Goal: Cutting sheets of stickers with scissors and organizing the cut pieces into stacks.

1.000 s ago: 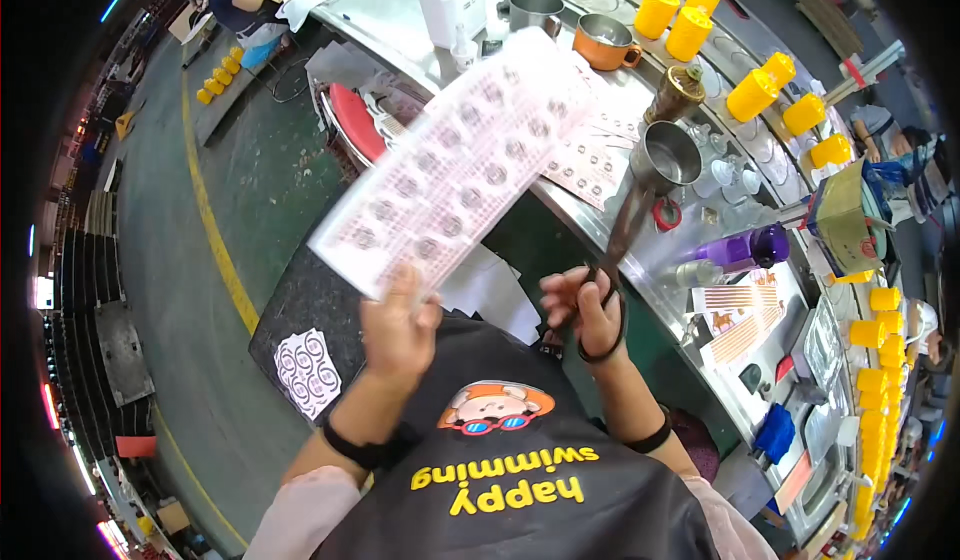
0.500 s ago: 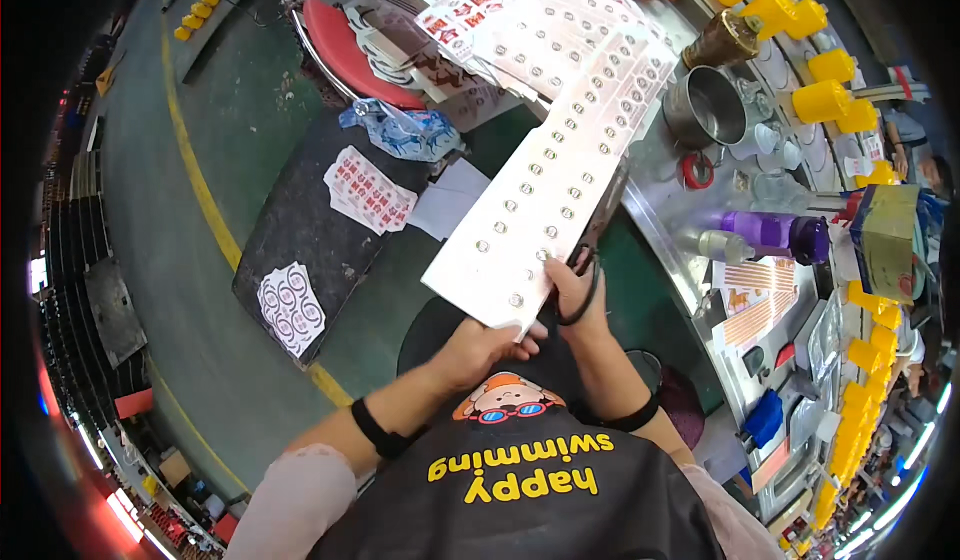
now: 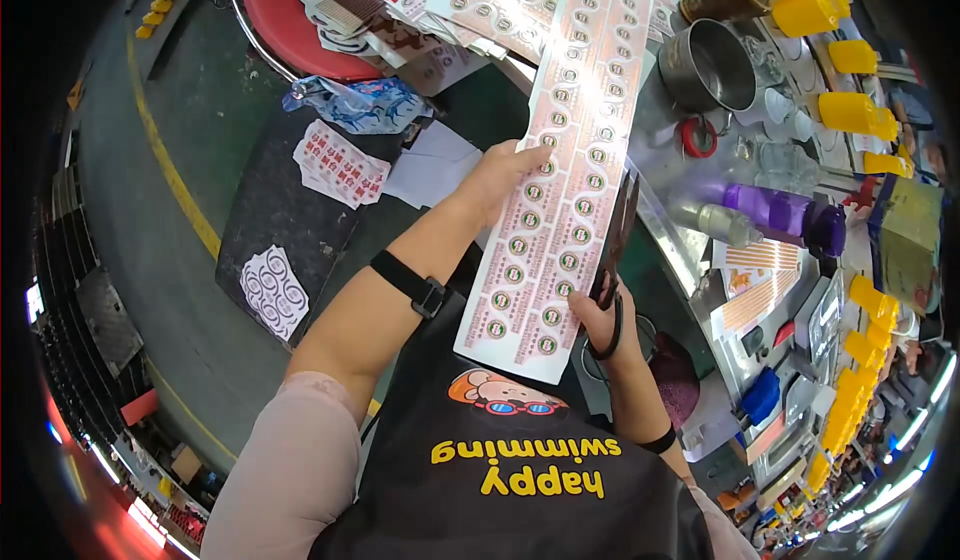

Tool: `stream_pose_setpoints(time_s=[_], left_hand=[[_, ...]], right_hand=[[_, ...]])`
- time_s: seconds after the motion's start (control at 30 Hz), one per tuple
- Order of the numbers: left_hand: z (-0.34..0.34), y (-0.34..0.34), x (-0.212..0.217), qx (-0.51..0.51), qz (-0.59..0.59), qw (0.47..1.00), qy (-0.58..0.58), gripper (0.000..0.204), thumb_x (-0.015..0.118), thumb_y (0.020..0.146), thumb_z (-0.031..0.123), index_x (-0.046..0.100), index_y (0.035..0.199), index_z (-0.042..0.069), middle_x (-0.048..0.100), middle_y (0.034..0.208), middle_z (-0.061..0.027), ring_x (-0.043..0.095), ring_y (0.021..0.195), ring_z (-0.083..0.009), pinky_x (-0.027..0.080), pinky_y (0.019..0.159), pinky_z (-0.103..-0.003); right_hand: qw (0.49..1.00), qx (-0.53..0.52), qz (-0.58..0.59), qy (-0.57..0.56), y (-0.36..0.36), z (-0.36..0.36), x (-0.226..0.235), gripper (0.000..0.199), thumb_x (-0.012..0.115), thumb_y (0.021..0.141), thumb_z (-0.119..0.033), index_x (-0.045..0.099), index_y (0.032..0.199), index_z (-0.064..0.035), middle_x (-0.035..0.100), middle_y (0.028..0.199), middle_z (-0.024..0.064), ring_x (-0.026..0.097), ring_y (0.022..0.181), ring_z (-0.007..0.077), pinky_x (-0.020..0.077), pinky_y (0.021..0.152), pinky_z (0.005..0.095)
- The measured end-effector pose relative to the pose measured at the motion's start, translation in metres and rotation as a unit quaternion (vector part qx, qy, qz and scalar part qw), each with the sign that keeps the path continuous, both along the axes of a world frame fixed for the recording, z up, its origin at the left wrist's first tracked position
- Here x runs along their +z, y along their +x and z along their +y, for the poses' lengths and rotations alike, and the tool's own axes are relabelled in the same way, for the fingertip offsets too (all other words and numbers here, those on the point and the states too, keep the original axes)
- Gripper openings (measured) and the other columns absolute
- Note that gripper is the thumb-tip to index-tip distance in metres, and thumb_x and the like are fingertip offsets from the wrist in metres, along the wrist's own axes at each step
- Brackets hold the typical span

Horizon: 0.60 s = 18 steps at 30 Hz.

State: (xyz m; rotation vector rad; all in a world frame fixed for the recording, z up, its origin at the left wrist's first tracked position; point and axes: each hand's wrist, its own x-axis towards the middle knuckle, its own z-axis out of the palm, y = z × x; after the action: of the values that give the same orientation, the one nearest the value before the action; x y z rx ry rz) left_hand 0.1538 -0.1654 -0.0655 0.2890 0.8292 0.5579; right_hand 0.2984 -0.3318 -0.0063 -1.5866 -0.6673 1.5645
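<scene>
A long white strip of printed sheet (image 3: 555,220), with two columns of round dark emblems and pinkish print, slants up across the middle. My left hand (image 3: 505,178) grips its left edge about midway, thumb on top. At the lower right edge my right hand (image 3: 612,322) holds black-handled scissors (image 3: 622,222); their dark blades point up along the strip's side. The right thumb also presses on the strip. The strip's upper end overlaps a pile of printed sheets (image 3: 490,5) on the table.
A black board (image 3: 290,195) at left bears red-printed cut pieces (image 3: 340,165) and a purple-patterned stack (image 3: 272,293). Behind it stands a red stool (image 3: 290,30). On the metal table at right are a steel pot (image 3: 708,65), a tape roll (image 3: 698,137), a purple bottle (image 3: 785,218) and yellow containers (image 3: 848,112).
My left hand has moved from the strip's near end up to its left edge. The strip is turned steeper, and its emblems and print now show more plainly. The scissors stay in my right hand.
</scene>
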Motion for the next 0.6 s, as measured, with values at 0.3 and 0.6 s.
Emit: stream_pose_setpoints(time_s=[0.3,0.6], left_hand=[[-0.027,0.000,-0.017,0.018,0.071,0.987,0.140,0.027,0.053,0.086,0.009,0.050,0.110,-0.004,0.061,0.097,-0.0090,0.060,0.082,-0.0131,0.050,0.072,-0.026],[-0.037,-0.019,0.019,0.014,0.025,0.987,0.156,0.028,0.053,0.088,0.011,0.053,0.111,-0.003,0.062,0.098,-0.0074,0.059,0.084,-0.0116,0.048,0.074,-0.025]], right_hand=[[0.992,0.029,-0.113,0.043,0.018,-0.004,-0.005,0.024,0.062,0.081,-0.017,0.050,0.094,-0.0004,0.055,0.068,0.0019,0.047,0.054,0.0089,0.0412,0.051,0.0224],[1.000,-0.009,-0.025,-0.005,0.089,0.015,0.004,0.022,0.052,0.085,-0.018,0.052,0.096,0.0018,0.060,0.081,0.0104,0.051,0.057,0.0094,0.0387,0.049,0.0201]])
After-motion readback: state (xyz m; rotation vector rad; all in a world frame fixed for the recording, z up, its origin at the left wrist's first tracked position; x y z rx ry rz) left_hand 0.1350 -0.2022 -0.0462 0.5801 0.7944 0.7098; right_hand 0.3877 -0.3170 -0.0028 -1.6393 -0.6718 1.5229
